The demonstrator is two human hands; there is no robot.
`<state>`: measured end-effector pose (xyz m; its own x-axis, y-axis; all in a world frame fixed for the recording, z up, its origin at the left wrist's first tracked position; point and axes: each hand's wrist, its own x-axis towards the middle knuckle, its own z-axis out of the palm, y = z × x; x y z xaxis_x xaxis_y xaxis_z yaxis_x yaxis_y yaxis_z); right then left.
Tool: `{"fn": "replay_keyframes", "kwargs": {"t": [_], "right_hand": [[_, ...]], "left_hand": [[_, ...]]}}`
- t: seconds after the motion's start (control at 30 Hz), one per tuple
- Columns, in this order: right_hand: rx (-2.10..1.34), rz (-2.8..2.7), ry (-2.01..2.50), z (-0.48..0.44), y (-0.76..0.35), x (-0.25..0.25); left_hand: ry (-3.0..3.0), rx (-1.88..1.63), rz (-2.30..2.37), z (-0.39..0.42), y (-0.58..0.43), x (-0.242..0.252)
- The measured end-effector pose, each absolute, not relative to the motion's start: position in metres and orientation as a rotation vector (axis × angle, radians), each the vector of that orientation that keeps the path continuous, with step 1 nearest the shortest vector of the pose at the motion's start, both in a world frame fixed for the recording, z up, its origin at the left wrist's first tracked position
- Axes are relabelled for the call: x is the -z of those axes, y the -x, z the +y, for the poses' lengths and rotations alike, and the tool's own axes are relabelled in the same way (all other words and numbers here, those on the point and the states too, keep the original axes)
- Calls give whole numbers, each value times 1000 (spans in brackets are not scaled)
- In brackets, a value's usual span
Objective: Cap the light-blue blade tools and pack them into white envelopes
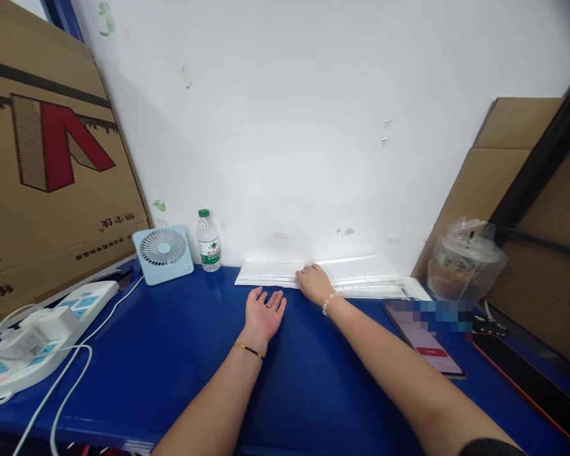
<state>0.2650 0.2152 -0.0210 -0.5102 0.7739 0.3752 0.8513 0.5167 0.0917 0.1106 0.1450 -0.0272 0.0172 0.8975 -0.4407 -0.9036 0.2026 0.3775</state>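
A stack of flat white packages that look like padded mailers (365, 271) lies on the blue tabletop against the wall. My right hand (316, 285), with a clear beaded bracelet at the wrist, reaches to the middle of the stack. Its fingers curl over a mailer there; the fingertips are partly hidden. My left hand (265, 315) is held palm up just in front of the stack, fingers spread and nothing in them. A ring and a thin gold-and-black bracelet show on that side. Left of the stack stands a clear water bottle (209, 244) with a green cap.
A light blue fan (165, 253) stands beside the bottle. On the left are a power strip (83, 304) with cables and a large cardboard box (52, 145). At right sit a lit phone (425, 345), a dark phone-like slab (527, 377) and a bagged drink cup (463, 266).
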Motion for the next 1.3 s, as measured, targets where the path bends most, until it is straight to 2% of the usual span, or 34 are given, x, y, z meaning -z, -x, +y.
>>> {"fn": "replay_keyframes", "kwargs": {"t": [0.13,0.2,0.33,0.43,0.53,0.83,1.03,1.3], "right_hand": [[348,-2290,1408,202,-269,7],[165,-2092,1371,188,-276,-2],[-625,-1548,1127,159,-294,-12],[-1250,-1023,955,142,-304,-9],[-1599,-765,923,131,-304,0],[-1799,-362,696,119,-287,25],[-1675,-410,902,123,-289,34],[-1564,-654,892,123,-293,41]], "left_hand": [[-44,-1367,685,144,-114,26],[-92,-1325,672,141,-117,25],[-161,-1315,575,133,-124,21],[-260,-1467,459,124,-132,12],[-444,-1626,339,115,-144,-3],[-810,-1789,507,111,-173,-37],[-872,-1839,539,108,-188,-50],[-887,-1906,505,115,-175,-61]]}}
